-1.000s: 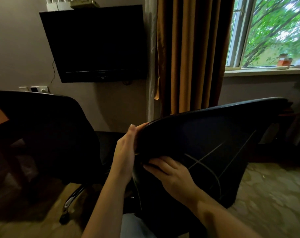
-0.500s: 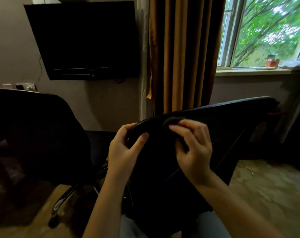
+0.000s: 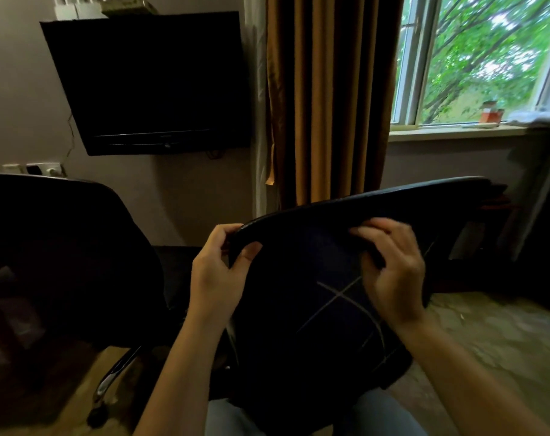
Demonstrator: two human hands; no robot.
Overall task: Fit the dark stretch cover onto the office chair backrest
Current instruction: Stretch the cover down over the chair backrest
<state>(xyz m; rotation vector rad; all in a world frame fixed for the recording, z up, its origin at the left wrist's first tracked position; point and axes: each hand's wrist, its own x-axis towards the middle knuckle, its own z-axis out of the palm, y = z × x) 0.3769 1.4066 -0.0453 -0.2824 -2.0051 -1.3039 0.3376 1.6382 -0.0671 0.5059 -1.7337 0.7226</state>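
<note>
Now, in the head view, the right hand (image 3: pixel 393 272) has slid rightward along the top rim of the backrest (image 3: pixel 408 195), away from the left hand (image 3: pixel 218 275), which still pinches the rim's left corner. Both hands clamp on the dark stretch cover (image 3: pixel 298 297), drawn across the backrest tilted on the lap. I judge the hem is being worked along the rim. The logo on the wall television (image 3: pixel 147 83) is too small to read.
</note>
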